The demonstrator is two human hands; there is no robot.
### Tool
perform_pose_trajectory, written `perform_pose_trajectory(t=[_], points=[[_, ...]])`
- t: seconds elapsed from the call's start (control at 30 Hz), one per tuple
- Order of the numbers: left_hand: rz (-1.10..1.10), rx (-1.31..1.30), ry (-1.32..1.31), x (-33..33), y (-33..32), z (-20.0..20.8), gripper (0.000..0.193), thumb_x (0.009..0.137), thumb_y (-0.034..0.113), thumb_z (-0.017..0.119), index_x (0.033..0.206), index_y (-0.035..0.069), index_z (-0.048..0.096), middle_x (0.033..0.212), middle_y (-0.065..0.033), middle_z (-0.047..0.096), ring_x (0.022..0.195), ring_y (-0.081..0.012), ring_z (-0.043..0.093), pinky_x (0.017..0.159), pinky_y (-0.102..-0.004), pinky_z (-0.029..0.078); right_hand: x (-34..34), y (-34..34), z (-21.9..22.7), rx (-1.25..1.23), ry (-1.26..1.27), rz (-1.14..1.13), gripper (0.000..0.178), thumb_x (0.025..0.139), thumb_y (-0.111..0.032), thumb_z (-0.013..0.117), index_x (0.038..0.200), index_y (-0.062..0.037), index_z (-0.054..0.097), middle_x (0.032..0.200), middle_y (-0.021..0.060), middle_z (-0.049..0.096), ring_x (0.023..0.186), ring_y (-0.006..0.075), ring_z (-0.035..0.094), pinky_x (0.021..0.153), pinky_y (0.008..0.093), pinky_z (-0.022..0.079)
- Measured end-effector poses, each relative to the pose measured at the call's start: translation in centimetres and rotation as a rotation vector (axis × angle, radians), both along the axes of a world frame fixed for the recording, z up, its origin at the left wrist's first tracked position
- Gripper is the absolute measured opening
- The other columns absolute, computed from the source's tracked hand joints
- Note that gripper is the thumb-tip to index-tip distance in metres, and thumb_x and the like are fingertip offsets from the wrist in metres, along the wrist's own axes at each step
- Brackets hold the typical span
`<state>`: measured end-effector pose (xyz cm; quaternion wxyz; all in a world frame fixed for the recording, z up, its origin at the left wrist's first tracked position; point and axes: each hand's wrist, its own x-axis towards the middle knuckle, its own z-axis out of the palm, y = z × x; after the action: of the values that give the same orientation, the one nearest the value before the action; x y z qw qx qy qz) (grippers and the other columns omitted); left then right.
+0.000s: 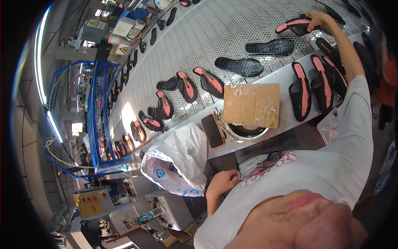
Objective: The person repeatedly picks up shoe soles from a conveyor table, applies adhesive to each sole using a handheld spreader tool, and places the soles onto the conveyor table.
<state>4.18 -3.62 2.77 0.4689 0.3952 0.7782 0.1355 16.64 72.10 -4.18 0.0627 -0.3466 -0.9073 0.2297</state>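
Note:
My right hand, at the far right on the mesh conveyor, is closed round a black woven slipper with a pink strip along its insole. Near it a black insole lies on the conveyor's metal edge. Black slippers with pink strips stand in a row on that ledge, below my right forearm. Close to my body, my left hand has its fingers curled in front of my shirt. What it holds, if anything, is hidden.
A piece of cardboard partly covers a round bowl on the ledge. Beside it lie an orange-cased phone and a white plastic sack. Several slippers line the conveyor, some sole up. A blue-framed machine stands at the left.

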Motion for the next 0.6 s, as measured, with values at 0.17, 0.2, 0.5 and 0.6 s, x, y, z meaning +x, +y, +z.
perform_pose_trajectory(t=[0.17,0.2,0.5,0.6], points=[[-0.014,0.467,0.228,0.1,2.6,4.9,0.014,0.079,0.011,0.058,0.088,0.002,0.061,0.088,-0.0178,0.062,0.084,-0.0361,0.059,0.075,-0.0401,0.048,-3.0,-18.0,10.9,-0.188,0.213,0.239,0.059,0.070,-0.030,0.070,0.117,0.0013,0.051,0.098,0.0110,0.059,0.084,0.0180,0.056,0.068,0.0316,0.046],[0.037,0.692,0.248,-0.4,3.4,4.2,0.016,0.079,0.011,0.060,0.092,0.001,0.061,0.095,-0.0183,0.063,0.091,-0.0362,0.060,0.080,-0.0391,0.048,-2.5,-21.5,11.0,-0.262,0.292,0.281,0.057,0.072,-0.029,0.069,0.118,-0.0009,0.051,0.100,0.0113,0.059,0.087,0.0179,0.056,0.072,0.0311,0.047],[0.551,1.303,-0.061,0.6,4.9,0.7,0.045,0.096,0.031,0.040,0.118,-0.007,0.048,0.123,-0.0186,0.047,0.112,-0.0293,0.045,0.100,-0.0385,0.031,0.7,-55.8,10.2,-0.422,0.299,0.436,0.087,0.058,-0.043,0.083,0.121,0.0041,0.046,0.113,0.0222,0.057,0.105,0.0379,0.057,0.088,0.0399,0.045],[0.642,1.214,-0.103,0.2,3.7,0.3,0.038,0.098,0.024,0.035,0.111,-0.008,0.051,0.115,-0.0181,0.051,0.108,-0.0281,0.047,0.094,-0.0361,0.034,1.3,-57.9,9.5,-0.327,0.298,0.370,0.087,0.061,-0.046,0.080,0.123,0.0042,0.044,0.114,0.0241,0.056,0.104,0.0386,0.056,0.087,0.0404,0.045]])
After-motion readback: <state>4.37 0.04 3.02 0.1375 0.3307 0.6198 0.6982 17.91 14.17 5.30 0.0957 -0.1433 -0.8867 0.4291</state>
